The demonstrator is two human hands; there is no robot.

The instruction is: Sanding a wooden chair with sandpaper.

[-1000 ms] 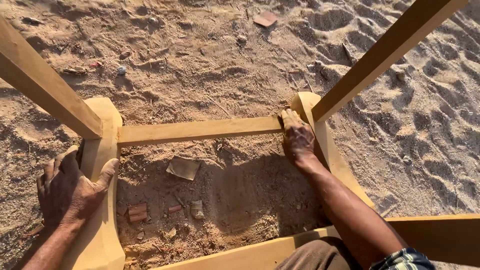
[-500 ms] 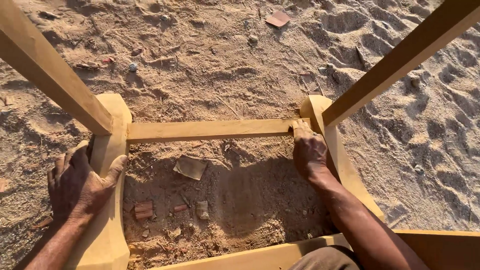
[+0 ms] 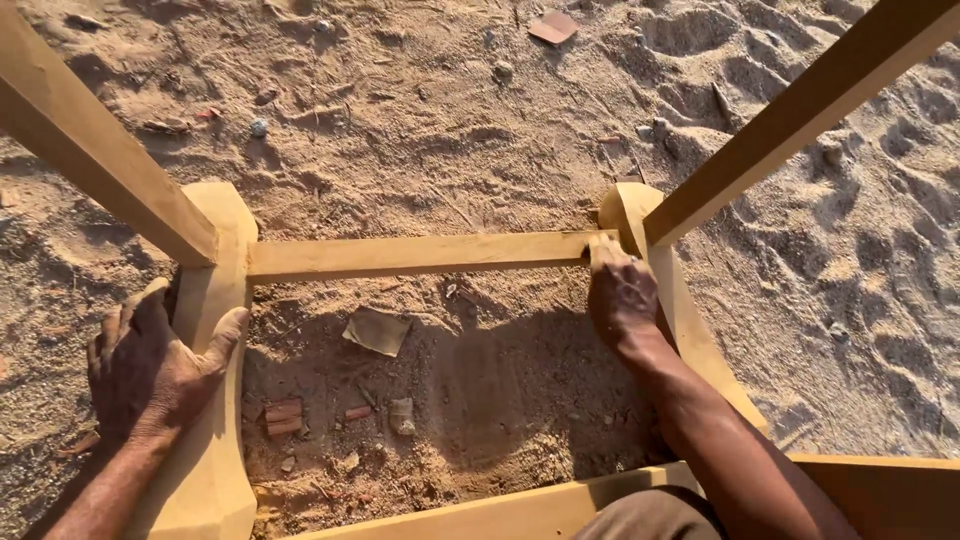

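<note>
A pale wooden furniture frame lies on sandy ground. My left hand (image 3: 150, 365) rests on its curved left side piece (image 3: 215, 300), palm down, thumb hooked over the inner edge. My right hand (image 3: 622, 298) presses against the right end of the cross rail (image 3: 415, 255), where the rail meets the curved right side piece (image 3: 685, 310). Two straight legs rise toward me, one at the upper left (image 3: 95, 150) and one at the upper right (image 3: 800, 110). A near rail (image 3: 500, 510) runs along the bottom.
Loose sand with footprints surrounds the frame. Inside the frame lie a flat scrap (image 3: 377, 330), small brick-red fragments (image 3: 284, 416) and pebbles. A reddish shard (image 3: 553, 27) sits at the far top.
My right hand has slid slightly along the rail's right end toward the joint. The view shifted a little; my left hand keeps its hold on the left side piece.
</note>
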